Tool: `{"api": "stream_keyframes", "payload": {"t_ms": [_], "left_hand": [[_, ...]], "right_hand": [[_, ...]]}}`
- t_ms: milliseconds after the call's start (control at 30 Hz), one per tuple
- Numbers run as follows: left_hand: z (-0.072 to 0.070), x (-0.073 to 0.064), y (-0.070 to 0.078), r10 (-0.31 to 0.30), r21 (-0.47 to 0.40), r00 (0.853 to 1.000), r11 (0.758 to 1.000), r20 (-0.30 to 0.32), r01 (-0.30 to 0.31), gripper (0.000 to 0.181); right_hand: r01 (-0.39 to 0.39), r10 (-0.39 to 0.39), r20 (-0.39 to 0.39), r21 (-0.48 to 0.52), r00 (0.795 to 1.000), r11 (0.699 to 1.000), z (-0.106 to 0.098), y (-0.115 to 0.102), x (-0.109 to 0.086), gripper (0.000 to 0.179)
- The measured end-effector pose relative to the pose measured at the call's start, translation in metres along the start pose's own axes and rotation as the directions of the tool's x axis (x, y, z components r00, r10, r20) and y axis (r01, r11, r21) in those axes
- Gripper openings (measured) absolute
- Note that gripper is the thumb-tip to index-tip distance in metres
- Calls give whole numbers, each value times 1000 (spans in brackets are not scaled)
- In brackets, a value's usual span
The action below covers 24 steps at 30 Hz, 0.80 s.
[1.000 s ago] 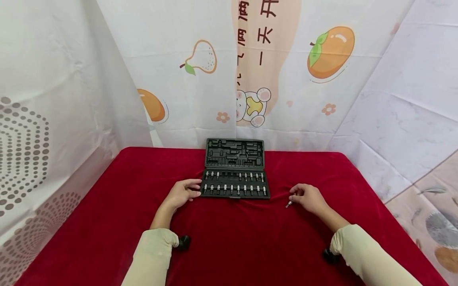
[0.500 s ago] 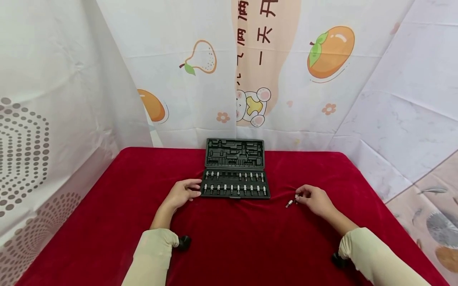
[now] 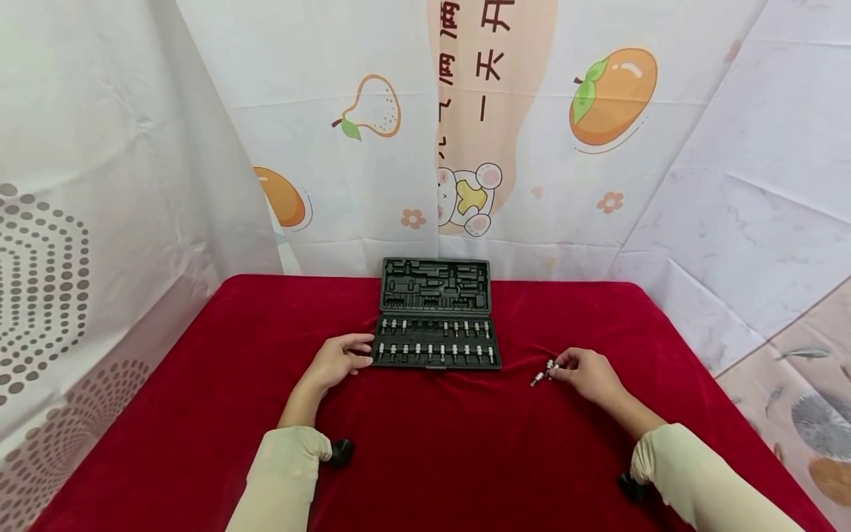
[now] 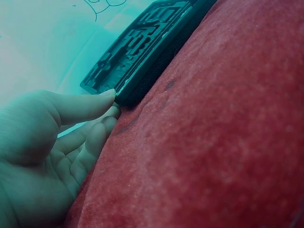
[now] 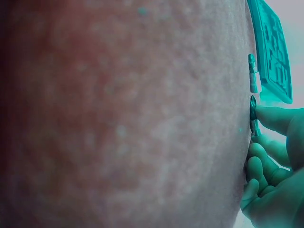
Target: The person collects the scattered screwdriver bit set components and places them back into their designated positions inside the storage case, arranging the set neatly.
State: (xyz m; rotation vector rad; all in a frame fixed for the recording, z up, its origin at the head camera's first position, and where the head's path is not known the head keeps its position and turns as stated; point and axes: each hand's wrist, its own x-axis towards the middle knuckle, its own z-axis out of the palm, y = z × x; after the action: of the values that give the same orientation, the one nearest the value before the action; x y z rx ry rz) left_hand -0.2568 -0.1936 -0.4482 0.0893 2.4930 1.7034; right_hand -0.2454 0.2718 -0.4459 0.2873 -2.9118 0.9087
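Cream sleeves (image 3: 275, 480) reach over a counter (image 3: 459, 458) draped in red velvety cloth, a black wrist device (image 3: 342, 452) at the left cuff. The hands are well apart. The left hand (image 3: 337, 360) has its thumb touching the near left corner of a black case, its fingers loosely bent. The right hand (image 3: 585, 374) meets a metal bit (image 5: 253, 116) with bent thumb and fingers; whether they pinch it or merely touch it, I cannot tell. Just beside it lies a second bit (image 3: 537, 379), right of the case (image 3: 435, 338). Two rows of bits (image 3: 430, 352) fill its tray, the back row split into three and five. Behind rises the moulded lid (image 3: 435, 284), then a pale curtain (image 3: 286, 111) printed with fruit.
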Motion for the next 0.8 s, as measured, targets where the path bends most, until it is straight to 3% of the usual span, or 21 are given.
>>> {"api": "stream_keyframes", "payload": {"t_ms": [400,600,800], "left_hand": [[0,1,-3,8,6,1000,1000,2,-8,46],[-1,2,-5,15,3,1000,1000,-2,-15,46],[-1,1,-2,20,10,1000,1000,7,-20,46]], "right_hand": [[13,-12,-7,32,1000,999,-1,-1,-1,18],[47,-47,-3,90,999,995,-2,-3,1,19],[33,-33,-1,151,999,988,-2,-5,4,14]]}}
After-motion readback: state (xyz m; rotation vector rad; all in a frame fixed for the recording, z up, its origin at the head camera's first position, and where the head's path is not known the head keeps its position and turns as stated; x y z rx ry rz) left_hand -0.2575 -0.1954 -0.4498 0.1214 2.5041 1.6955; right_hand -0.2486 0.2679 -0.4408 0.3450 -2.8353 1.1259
